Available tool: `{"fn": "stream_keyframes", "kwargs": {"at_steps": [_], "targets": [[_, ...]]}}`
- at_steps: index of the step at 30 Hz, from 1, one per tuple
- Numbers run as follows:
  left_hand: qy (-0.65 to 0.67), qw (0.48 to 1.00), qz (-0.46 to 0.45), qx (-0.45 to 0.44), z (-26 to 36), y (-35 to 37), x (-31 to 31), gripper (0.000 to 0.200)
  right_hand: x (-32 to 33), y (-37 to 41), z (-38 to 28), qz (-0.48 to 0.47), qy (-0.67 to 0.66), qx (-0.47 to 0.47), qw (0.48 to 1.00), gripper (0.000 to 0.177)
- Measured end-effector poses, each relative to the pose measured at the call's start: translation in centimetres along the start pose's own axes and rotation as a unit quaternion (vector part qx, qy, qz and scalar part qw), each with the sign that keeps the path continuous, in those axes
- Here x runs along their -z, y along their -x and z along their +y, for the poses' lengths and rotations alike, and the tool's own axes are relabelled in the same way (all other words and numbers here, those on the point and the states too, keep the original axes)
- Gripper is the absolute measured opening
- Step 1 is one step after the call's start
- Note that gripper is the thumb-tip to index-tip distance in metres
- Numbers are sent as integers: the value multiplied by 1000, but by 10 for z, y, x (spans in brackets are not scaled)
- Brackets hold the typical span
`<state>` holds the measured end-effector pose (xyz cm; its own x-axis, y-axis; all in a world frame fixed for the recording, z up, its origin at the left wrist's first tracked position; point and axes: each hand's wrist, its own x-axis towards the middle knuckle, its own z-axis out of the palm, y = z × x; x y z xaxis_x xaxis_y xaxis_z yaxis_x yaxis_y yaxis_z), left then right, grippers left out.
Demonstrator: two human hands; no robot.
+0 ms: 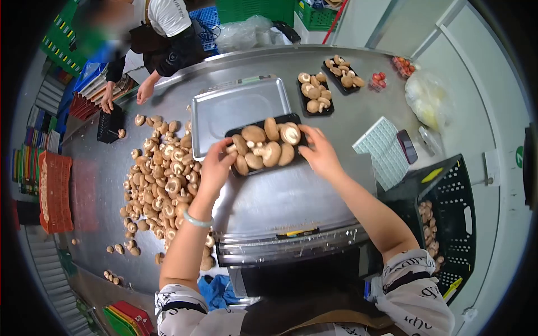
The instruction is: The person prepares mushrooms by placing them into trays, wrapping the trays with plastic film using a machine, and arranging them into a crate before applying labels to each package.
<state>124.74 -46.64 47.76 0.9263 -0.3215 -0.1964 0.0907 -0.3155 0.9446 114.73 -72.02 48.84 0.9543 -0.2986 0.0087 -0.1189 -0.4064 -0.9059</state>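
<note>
Both hands hold a black tray [293, 119] of brown mushrooms [271, 152] at its two ends. My left hand [216, 163] has its fingers and thumb around the left end; a pale bangle is on that wrist. My right hand [321, 153] grips the right end, thumb at the near side. The tray is slightly tilted and overlaps the front edge of a shallow metal pan [241, 109] in this view. Below it lies the smooth steel top of a machine [269, 201]. A large heap of loose mushrooms [162, 179] spreads on the steel table to the left.
Two filled mushroom trays [315, 94] [343, 75] stand at the back right, near small packs of red fruit [378, 82]. At right are a light-blue sheet [381, 151], a phone [407, 147] and a black crate [459, 207]. Across the table, a co-worker's hand touches a black tray [110, 126].
</note>
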Motion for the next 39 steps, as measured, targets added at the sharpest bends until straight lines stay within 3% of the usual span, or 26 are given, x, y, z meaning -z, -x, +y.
{"fn": "stream_keyframes", "kwargs": {"at_steps": [1,5,8,10,11,15,19,25,28,29,31,32,34,35,37,39], "targets": [[52,998,-37,-2,-3,19,-6,36,7,28,4,-2,-2,-20,1000,48],[-51,996,-59,-50,-19,84,-36,28,19,120,23,18,9,-75,997,48],[-170,976,-13,-136,-4,111,-43,21,22,152,28,25,-17,-99,995,48],[-190,965,66,-167,-4,115,-47,18,19,161,27,28,-32,-98,994,48],[-132,981,75,-121,-2,117,-49,19,19,162,25,29,-27,-97,995,48],[-291,939,94,-157,-9,126,-63,23,19,162,32,17,-1,-91,996,49],[-315,934,65,-154,-8,125,-55,26,26,161,32,-3,1,-94,996,49],[-282,951,63,-106,-7,116,-55,19,29,164,26,-10,63,-69,996,51],[-184,983,18,-17,2,112,-45,14,35,163,22,-34,61,-83,994,51],[-189,982,-5,-15,-4,107,-38,22,38,161,18,-24,57,-94,994,51],[-113,986,41,-115,-4,104,-42,32,41,158,14,-4,47,-115,992,52],[-74,982,63,-162,-2,104,-44,38,37,156,18,29,52,-80,995,52],[-81,974,-39,-206,2,104,-55,50,26,150,28,95,65,-10,993,53],[-109,970,-51,-211,-6,105,-67,53,24,148,19,76,36,4,996,55],[-180,952,-43,-244,-9,116,-85,62,12,147,15,42,112,41,992,57],[-180,954,-9,-240,-8,127,-97,53,8,146,18,24,146,55,988,57]]}}
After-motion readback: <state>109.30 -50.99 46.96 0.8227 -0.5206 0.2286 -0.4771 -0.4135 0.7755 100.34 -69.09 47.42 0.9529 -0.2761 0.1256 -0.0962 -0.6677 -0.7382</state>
